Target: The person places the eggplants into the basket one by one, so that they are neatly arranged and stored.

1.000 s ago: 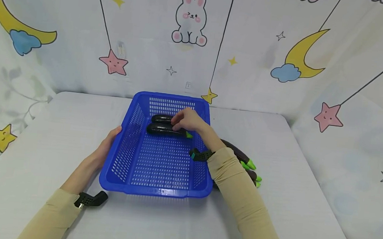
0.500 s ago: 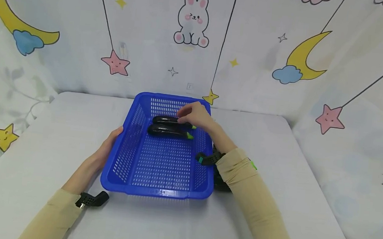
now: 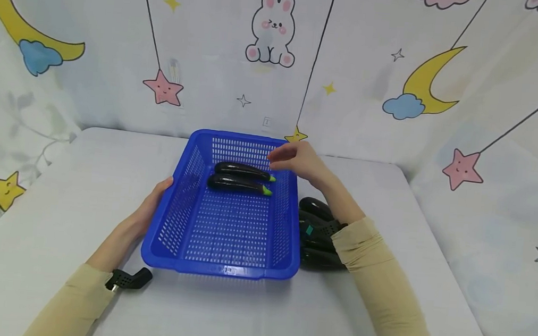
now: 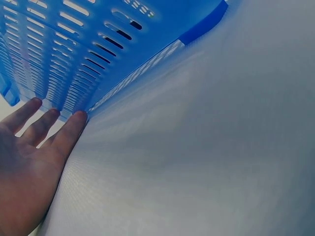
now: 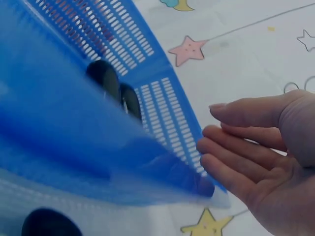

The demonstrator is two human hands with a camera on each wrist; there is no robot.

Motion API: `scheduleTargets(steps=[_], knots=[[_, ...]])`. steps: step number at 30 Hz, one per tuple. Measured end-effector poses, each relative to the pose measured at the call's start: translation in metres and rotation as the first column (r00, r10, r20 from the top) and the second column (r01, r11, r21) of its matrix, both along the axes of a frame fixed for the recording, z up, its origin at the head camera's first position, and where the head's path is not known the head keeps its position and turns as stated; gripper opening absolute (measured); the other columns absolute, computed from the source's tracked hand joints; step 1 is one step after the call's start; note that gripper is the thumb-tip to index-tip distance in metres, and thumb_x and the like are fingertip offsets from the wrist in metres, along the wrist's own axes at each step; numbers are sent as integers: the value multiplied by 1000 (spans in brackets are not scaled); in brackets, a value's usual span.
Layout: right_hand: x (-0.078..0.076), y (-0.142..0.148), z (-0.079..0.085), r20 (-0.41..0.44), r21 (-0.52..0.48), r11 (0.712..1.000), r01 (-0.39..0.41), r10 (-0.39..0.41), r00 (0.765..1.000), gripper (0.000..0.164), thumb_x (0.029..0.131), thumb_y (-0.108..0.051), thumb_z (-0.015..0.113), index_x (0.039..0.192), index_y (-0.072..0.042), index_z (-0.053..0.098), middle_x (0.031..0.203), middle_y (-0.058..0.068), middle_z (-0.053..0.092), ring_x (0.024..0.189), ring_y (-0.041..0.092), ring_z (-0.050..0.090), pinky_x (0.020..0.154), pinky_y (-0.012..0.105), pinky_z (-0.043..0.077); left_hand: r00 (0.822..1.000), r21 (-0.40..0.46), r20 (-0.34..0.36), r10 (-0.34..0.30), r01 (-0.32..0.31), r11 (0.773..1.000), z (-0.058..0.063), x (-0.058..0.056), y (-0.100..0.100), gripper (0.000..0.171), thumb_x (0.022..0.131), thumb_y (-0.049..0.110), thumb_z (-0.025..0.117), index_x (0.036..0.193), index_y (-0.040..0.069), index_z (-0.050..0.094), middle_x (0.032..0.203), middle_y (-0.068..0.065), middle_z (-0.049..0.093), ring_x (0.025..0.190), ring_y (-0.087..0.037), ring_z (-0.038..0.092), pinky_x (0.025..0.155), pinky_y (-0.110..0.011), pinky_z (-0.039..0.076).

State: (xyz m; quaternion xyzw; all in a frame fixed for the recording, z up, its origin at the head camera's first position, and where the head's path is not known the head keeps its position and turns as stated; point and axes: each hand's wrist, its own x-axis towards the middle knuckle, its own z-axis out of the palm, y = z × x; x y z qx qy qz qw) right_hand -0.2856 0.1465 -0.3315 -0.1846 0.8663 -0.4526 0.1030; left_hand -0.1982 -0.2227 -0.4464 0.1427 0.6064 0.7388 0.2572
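Observation:
A blue plastic basket (image 3: 228,223) holds two dark eggplants, the front eggplant (image 3: 236,183) and the back eggplant (image 3: 242,170), side by side with green stem ends to the right. My left hand (image 3: 150,205) touches the basket's left outer wall, its straight fingers (image 4: 59,130) against the slotted plastic in the left wrist view. Above the basket's far right corner hovers my right hand (image 3: 300,161), fingers relaxed and nothing in them. The right wrist view shows the same right hand (image 5: 261,152) with a gap between thumb and fingers.
Several more eggplants (image 3: 321,259) lie on the white table (image 3: 199,311) just right of the basket, partly covered by the right forearm and wrist camera. A patterned curtain (image 3: 355,63) hangs behind the table.
My right hand has let go of the back eggplant and moved up and right, from over the eggplants to the basket's far right corner. The left hand stays at the basket.

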Motion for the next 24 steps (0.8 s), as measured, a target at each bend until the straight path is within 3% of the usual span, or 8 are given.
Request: scheduleTargets(steps=[10,19,24], knots=[[15,41,-6,7,-139,989,54,-53,999,34,91,-22,75,123,-11,69,123,9,69,116,23,64,107,49,45,999,19,-24,-21,22,1000,1,0,0,85,101,62,20,158,1,2,124,-11,56,101,-18,64,81,-36,57],[34,84,-21,41,-134,984,121,-116,992,39,91,-26,76,126,-10,68,127,8,68,119,22,63,107,47,45,1000,-7,-16,-12,12,1000,2,0,1,85,100,62,20,159,4,0,129,-12,51,104,-19,62,84,-37,57],[42,107,-33,60,-110,987,114,-108,992,43,91,-29,75,128,-9,66,129,9,67,120,20,63,109,45,44,1000,-19,-13,3,-3,1000,1,0,1,86,100,63,20,159,4,0,130,-12,51,105,-19,62,84,-38,56]])
